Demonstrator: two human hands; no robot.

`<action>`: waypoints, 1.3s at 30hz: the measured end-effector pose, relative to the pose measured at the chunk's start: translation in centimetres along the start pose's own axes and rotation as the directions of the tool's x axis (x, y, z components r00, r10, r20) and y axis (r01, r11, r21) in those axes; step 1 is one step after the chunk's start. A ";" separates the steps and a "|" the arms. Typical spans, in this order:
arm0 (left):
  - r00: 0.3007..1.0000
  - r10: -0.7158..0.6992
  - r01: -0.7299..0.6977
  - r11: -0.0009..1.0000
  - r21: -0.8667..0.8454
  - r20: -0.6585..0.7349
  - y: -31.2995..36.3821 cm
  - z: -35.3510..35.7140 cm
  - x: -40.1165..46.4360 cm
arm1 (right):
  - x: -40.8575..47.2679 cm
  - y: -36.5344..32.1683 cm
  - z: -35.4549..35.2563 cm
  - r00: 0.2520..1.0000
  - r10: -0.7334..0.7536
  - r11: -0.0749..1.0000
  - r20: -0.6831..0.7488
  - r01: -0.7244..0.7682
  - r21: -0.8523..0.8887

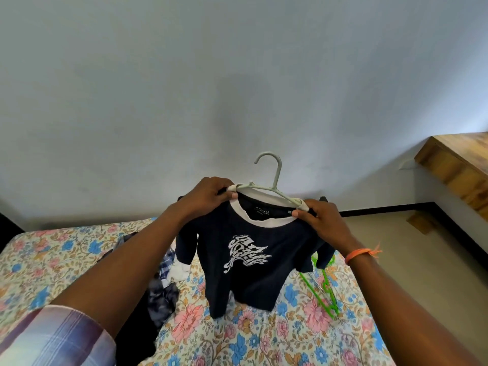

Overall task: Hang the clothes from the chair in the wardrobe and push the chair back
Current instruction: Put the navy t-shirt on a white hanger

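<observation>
Navy shirt [250, 260] on pale hanger [269, 187], held over floral bed [290, 339], left hand [208, 196] and right hand [320, 220] pinching its shoulders, seemingly being seated; next: carrying to unseen wardrobe; pile [163, 286] and green hangers [323, 289] nearby.

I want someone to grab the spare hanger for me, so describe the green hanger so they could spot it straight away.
Start at the bed with the floral sheet. Near its right edge, just below the navy shirt held up in both hands, lies the green hanger. It is bright green and flat on the sheet, unlike the pale hanger carrying the shirt.
</observation>
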State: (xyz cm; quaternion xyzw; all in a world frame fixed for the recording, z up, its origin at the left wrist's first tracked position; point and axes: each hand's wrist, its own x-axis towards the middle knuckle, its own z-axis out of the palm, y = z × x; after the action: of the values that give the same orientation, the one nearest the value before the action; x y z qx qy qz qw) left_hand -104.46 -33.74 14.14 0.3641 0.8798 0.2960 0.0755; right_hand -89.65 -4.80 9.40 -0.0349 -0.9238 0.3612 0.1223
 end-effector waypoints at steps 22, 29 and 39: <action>0.883 -0.433 0.458 0.879 -0.132 0.183 -21.9 9.8 -1.1 | 10.1 9.3 12.5 0.915 0.178 0.978 0.361 -0.124 -0.167; 0.767 -0.600 0.608 0.793 0.040 0.228 -33.9 26.2 -1.0 | 8.3 24.8 28.8 0.842 0.310 0.949 0.442 -0.248 -0.194; 0.772 -0.616 0.635 0.738 0.228 -0.155 -42.5 35.0 10.2 | 19.5 36.9 38.6 0.871 0.425 0.884 0.246 -0.341 -0.320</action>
State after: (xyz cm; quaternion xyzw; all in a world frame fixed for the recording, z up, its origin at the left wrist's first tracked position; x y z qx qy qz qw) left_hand -125.00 -34.28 -37.96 0.0437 0.9845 0.1443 0.0900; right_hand -119.13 -0.06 -38.99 -0.1780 -0.9455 0.2520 -0.1045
